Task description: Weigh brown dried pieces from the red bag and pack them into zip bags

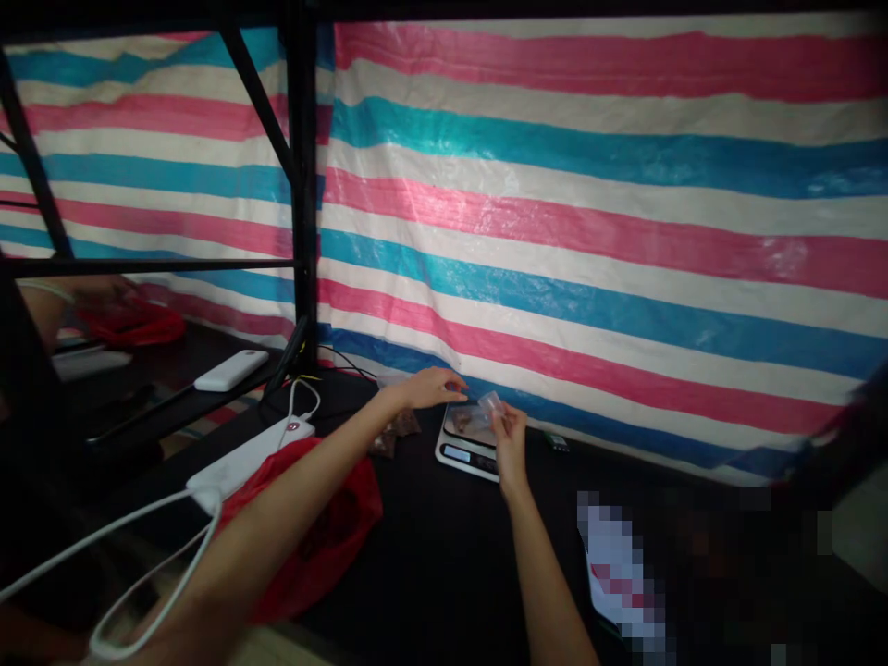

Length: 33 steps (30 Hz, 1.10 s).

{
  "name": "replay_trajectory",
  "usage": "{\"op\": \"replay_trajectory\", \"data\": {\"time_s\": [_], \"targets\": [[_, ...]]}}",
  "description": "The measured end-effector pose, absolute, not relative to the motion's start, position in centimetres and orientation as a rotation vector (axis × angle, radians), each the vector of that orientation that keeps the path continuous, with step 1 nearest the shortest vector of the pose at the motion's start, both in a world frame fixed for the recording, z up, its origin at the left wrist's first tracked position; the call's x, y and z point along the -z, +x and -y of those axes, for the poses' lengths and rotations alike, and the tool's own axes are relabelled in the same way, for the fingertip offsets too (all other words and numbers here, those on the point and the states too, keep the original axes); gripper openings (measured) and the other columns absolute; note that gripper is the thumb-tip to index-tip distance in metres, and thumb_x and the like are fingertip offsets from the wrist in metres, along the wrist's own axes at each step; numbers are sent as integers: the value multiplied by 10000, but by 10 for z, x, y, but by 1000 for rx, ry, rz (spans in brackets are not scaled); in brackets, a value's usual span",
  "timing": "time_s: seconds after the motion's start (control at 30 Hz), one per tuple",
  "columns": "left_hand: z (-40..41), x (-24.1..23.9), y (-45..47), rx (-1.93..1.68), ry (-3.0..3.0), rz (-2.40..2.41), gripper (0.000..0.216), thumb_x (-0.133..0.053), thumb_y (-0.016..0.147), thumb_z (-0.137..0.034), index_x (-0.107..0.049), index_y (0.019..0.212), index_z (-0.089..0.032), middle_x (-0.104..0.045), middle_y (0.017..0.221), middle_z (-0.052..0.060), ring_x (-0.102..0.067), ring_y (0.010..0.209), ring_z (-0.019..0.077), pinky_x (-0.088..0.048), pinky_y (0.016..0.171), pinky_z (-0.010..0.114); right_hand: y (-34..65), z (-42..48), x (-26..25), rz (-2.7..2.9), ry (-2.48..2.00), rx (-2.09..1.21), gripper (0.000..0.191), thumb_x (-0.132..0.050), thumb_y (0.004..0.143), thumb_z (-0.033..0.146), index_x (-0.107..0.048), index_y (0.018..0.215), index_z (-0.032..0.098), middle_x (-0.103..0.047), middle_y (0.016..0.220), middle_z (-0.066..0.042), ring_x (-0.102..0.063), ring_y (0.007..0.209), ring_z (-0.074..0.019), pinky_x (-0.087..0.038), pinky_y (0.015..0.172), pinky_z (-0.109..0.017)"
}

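A flat white digital scale [444, 454] with a small lit display sits on the black tabletop. On its dark platform lies some small brown matter [459, 421], too small to name. My right hand [511, 433] is closed on a small clear plastic bag [491, 405], held over the right side of the platform. My left hand [431, 387] hovers by the scale's back left corner, fingers stretched forward and apart from the thumb. Small clear packets with brown contents [385, 442] lie left of the scale. Beneath my left forearm is a red plastic bag [339, 546].
A white power strip [242, 467] with white cables lies at left, near a black metal post [302, 185]. A white block [232, 370] and another red bag [135, 319] show beyond the frame. A phone [614, 573] is at right. Striped sheeting [589, 231] hangs behind.
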State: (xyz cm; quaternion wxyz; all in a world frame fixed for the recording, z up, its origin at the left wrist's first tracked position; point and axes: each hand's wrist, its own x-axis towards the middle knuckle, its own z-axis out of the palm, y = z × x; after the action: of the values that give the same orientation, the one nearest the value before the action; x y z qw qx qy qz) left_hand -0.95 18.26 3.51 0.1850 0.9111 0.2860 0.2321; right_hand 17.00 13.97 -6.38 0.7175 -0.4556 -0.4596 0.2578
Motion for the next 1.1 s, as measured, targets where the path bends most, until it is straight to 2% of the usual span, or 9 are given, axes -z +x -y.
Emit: {"op": "replay_trajectory", "data": {"time_s": [0.17,0.37,0.5,0.63,0.73,0.8,0.9,1.0,1.1], "targets": [[-156,-47,-84,-162,2560,-890,362,-548,773,-378,-599,1059,-163,-652,943,57,-591,835,169,-416,709,209,119,-116,49,1310,-858,-944,375,-625,662,459,-472,902,214,-588,1019,-56,-548,961,-200,-413,836,-354],[-118,-18,-148,-61,2560,-1060,515,-616,698,-444,-550,1128,-169,-591,1084,89,-556,958,205,-404,794,238,51,-71,63,1874,-641,-1403,325,-689,653,312,-516,911,213,-603,877,4,-576,788,-136,-439,698,-258],[-97,6,-170,-90,2548,-1057,506,-641,681,-421,-554,1118,-182,-587,1076,76,-544,981,201,-386,841,248,44,-63,75,2125,-680,-1316,293,-669,664,208,-544,928,214,-606,871,10,-575,793,-132,-442,705,-256],[-98,19,-175,-195,2524,-1261,515,-643,679,-390,-527,1139,-191,-585,1083,59,-541,966,191,-390,814,233,61,-75,74,2213,-849,-1057,288,-625,684,146,-534,945,225,-616,881,12,-587,793,-135,-441,718,-263],[-102,25,-164,-124,2566,-1297,275,-562,745,-370,-615,920,-165,-615,922,45,-570,845,171,-404,745,221,77,-86,70,2220,-1026,-777,296,-614,690,140,-542,961,232,-616,923,0,-585,837,-155,-422,779,-297],[-104,30,-153,-128,2628,-1281,213,-518,773,-341,-612,831,-159,-602,894,51,-573,827,175,-408,734,230,86,-90,68,2206,-1104,-654,369,-606,687,120,-538,1028,244,-603,995,-15,-569,907,-172,-401,828,-318],[-106,40,-136,-237,2652,-1305,232,-478,790,-325,-570,942,-176,-588,970,72,-564,903,206,-409,773,263,95,-90,60,2226,-1105,-591,498,-593,684,95,-511,1140,277,-578,1072,-25,-540,979,-182,-375,873,-327],[-109,47,-121,-339,2584,-1469,314,-420,817,-312,-487,1092,-177,-604,932,92,-574,888,237,-409,772,309,102,-88,47,2247,-1053,-610,433,-608,675,125,-570,1081,272,-591,1023,-19,-549,940,-186,-384,858,-326],[-114,51,-112,-511,2446,-1606,302,-415,813,-275,-456,1103,-198,-610,923,72,-575,890,238,-405,768,313,109,-86,38,2209,-1018,-658,386,-604,652,123,-594,1018,246,-600,1000,-12,-550,924,-184,-393,838,-317]]}}
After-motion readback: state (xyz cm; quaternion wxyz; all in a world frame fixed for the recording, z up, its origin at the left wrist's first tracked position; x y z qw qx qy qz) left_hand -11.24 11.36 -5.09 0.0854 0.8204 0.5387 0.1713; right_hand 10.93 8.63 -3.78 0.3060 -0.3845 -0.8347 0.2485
